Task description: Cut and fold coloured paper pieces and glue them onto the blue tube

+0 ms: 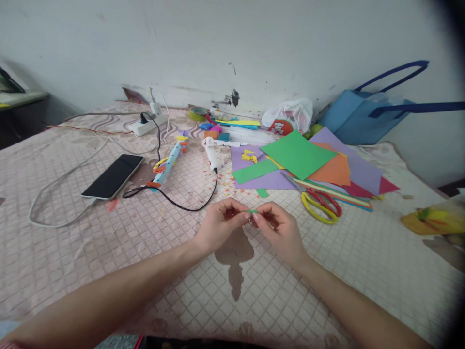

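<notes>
Between my two hands, above the middle of the table, is a small piece of green paper (251, 211), seen nearly edge-on. My left hand (222, 222) pinches its left end between thumb and fingers. At the other end my right hand (279, 227) pinches it too, fingertips almost meeting the left ones. Most of the piece is hidden by the fingers. Just beyond the hands lies a small green paper square (262, 193). To the right are scissors with yellow handles (319, 207) and another pair with red handles (330, 199).
Coloured paper sheets (300, 154) lie behind the scissors. A white glue gun (210, 152) trails a black cord. Left of it are a light-blue paper strip with coloured bits (170, 165) and a phone (114, 177) on a cable. A power strip (148, 125) and blue bag (358, 116) stand farther back.
</notes>
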`<state>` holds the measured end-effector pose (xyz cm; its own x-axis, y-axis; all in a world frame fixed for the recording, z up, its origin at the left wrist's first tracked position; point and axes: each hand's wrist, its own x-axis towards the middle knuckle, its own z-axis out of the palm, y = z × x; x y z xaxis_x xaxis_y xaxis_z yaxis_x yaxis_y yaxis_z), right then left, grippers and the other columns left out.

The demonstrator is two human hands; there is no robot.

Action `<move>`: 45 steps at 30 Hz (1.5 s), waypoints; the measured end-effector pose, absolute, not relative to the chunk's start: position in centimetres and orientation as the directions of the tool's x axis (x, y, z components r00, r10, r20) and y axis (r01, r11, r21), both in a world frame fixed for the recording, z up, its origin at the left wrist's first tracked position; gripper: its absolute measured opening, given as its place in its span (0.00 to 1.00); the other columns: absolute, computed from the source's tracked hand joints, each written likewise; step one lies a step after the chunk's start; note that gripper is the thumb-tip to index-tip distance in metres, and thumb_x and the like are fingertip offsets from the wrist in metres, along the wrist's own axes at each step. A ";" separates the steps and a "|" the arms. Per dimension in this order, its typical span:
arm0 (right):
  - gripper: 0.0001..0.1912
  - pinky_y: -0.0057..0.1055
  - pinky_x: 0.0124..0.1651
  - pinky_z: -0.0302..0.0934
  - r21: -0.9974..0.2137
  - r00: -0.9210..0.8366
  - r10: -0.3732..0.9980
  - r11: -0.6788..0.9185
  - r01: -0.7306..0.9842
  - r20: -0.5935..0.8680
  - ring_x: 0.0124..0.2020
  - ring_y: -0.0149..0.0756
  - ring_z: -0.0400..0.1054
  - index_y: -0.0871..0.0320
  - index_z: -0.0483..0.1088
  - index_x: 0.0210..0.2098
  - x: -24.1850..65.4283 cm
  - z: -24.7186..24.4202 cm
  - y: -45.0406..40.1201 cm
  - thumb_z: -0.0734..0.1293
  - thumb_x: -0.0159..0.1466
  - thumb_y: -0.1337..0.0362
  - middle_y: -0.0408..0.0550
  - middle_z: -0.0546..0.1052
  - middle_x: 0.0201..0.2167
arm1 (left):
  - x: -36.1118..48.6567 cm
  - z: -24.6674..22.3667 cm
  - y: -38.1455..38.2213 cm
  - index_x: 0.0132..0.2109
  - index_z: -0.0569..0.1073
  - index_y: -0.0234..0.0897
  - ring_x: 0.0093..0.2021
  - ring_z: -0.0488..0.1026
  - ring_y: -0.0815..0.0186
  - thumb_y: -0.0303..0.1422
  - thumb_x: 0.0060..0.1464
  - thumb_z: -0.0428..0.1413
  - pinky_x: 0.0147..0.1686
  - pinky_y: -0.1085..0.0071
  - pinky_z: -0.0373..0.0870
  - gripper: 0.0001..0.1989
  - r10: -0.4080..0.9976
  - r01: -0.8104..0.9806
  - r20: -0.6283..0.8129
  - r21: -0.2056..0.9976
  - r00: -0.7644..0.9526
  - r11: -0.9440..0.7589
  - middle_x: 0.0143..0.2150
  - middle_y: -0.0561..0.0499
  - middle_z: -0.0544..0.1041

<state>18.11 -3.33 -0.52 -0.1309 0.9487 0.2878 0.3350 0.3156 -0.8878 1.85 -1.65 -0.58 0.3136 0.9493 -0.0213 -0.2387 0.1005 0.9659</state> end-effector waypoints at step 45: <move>0.07 0.27 0.31 0.62 -0.897 -0.154 0.952 0.302 0.322 0.265 0.27 0.31 0.67 0.57 0.67 0.29 18.0 -0.4 -3.3 0.63 0.63 0.62 0.42 0.72 0.24 | 1.9 -0.4 -1.6 0.29 0.72 0.32 0.28 0.72 0.71 0.31 0.44 0.62 0.32 0.74 0.68 0.07 0.949 -0.197 -0.058 0.973 0.311 0.124 0.27 0.52 0.75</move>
